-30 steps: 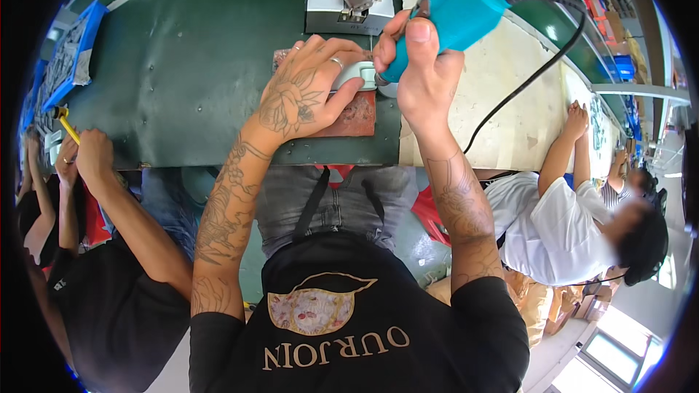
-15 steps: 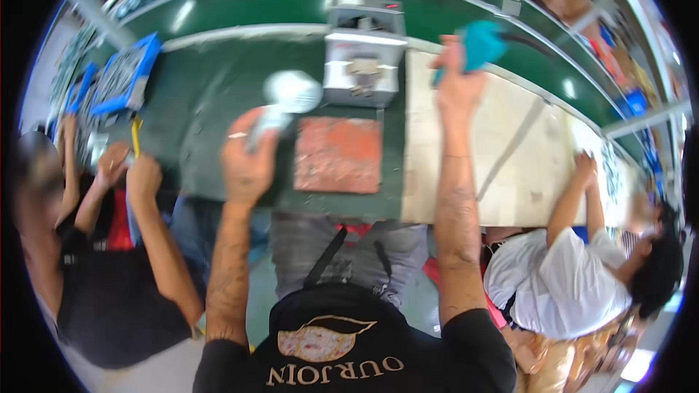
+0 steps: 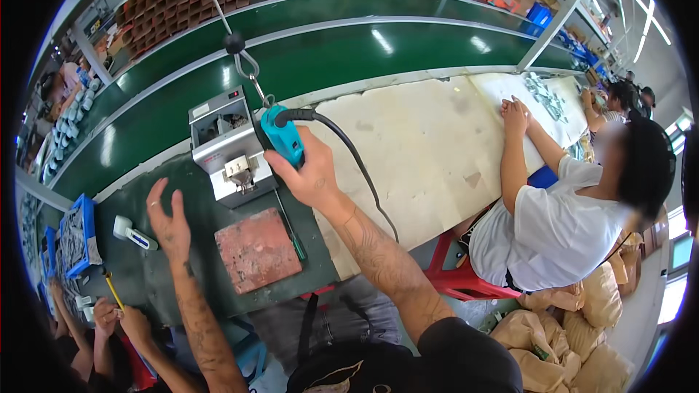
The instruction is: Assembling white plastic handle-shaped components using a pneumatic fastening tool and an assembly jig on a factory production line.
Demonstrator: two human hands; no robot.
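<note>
My right hand (image 3: 313,175) is wrapped round a teal powered screwdriver (image 3: 282,137) with a black cable, which hangs from a metal hook (image 3: 247,65). My left hand (image 3: 171,222) hovers over the dark green mat, fingers spread, with nothing in it. A white handheld device with a rounded head (image 3: 135,233) lies on the mat to its left. Between my arms lies a worn reddish square pad (image 3: 258,250). Beside its right edge is a thin hand screwdriver with a green handle (image 3: 299,247). Behind the pad stands a grey metal screw feeder (image 3: 227,145).
A green conveyor belt (image 3: 328,51) runs along the back. Blue bins of parts (image 3: 76,236) stand at the left, near a co-worker's hands (image 3: 116,318) and a yellow-handled tool (image 3: 113,291). Pale board (image 3: 408,131) covers the bench at right, where a white-shirted co-worker (image 3: 561,225) sits.
The white device has left my left hand and now lies on the mat; that hand has opened. The teal screwdriver, still in my right hand, now hangs by the feeder. The view has turned rightward.
</note>
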